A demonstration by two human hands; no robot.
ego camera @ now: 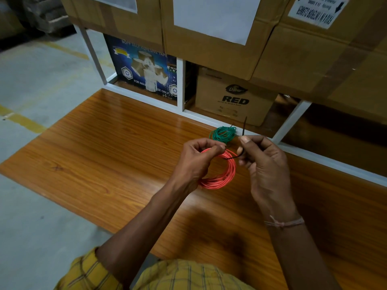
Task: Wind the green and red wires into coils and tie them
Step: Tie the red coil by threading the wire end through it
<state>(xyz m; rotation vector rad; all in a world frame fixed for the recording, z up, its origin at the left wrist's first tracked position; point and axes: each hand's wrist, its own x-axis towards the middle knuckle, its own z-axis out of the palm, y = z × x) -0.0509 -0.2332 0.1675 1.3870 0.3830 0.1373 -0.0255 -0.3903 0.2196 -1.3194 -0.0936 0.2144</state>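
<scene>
Wooden table point(104, 155) — left hand point(194, 162) pinches the red wire coil point(225, 174) above it, right hand point(266, 164) pinches a black tie point(243, 141); green wire coil point(223, 133) lies just beyond.

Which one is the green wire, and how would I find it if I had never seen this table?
Look at the far edge of the orange wooden table, beside the white shelf frame. The small green wire coil lies there, just beyond both hands. Unlike the bigger red wire coil, nobody holds it.
</scene>
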